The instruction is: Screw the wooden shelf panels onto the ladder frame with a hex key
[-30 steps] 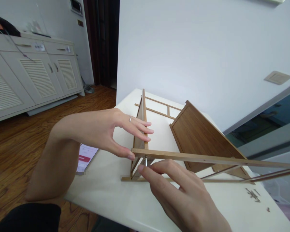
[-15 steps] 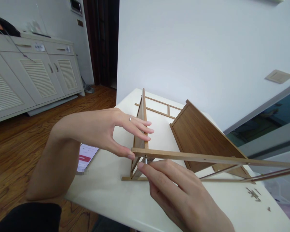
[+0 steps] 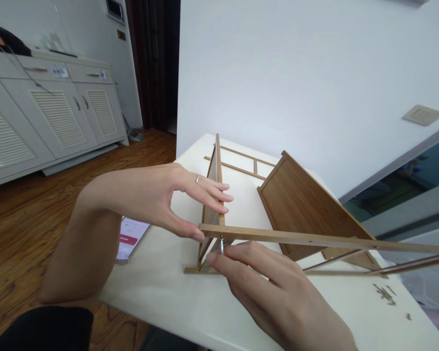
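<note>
A light wooden frame (image 3: 314, 240) of thin rails stands on a white table (image 3: 168, 292). My left hand (image 3: 168, 195) steadies it: the thumb presses the end of the long top rail, and the fingers rest on an upright brown panel (image 3: 212, 195). My right hand (image 3: 274, 292) reaches under that rail end, its fingertips pinched around a small metal screw (image 3: 221, 242) at the corner joint. A second brown panel (image 3: 300, 209) leans inside the frame to the right.
A red and white leaflet (image 3: 129, 237) lies at the table's left edge. Small dark hardware pieces (image 3: 384, 294) lie on the table at the right. A white louvred cabinet (image 3: 51, 117) stands across the wooden floor on the left. A white wall rises behind the table.
My right hand's fingers have shifted slightly around the screw at the joint. The left hand and the frame have stayed where they were.
</note>
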Motion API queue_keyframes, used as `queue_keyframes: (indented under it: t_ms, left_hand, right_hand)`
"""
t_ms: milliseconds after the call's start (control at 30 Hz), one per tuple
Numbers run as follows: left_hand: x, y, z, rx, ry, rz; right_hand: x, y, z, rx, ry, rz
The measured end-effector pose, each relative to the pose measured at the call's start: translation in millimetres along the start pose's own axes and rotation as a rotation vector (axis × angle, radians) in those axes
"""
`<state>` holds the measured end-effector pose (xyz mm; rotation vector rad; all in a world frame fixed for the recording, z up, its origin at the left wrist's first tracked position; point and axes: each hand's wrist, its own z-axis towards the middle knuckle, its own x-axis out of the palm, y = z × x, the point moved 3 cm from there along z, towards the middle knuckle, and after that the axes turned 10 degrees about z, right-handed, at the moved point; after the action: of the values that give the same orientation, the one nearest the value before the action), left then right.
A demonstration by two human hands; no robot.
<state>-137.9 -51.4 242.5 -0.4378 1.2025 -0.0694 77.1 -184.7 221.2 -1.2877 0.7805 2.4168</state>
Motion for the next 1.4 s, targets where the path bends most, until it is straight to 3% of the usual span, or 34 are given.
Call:
queue_keyframes:
  t_ms: [233,600,1000,1400]
  left_hand:
    - [0.3,0.1,0.5,0.006,-0.001,-0.015]
    - [0.9,1.1,0.3,0.005,0.012,-0.001]
    - [-0.9,-0.8,-0.1,-0.025,0.019,-0.008]
    - [-1.1,-1.1,0.0,-0.003,0.025,0.001]
  right_hand:
    - [-2.4,3.3,3.3,-0.009,0.016,-0.018]
    - [-3.2,5.7,12.3,-0.088,-0.075,-0.147]
    - [13.3,4.0,16.4,-0.110,-0.395,-0.251]
    - [11.3,6.8,15.6,-0.126,-0.311,-0.217]
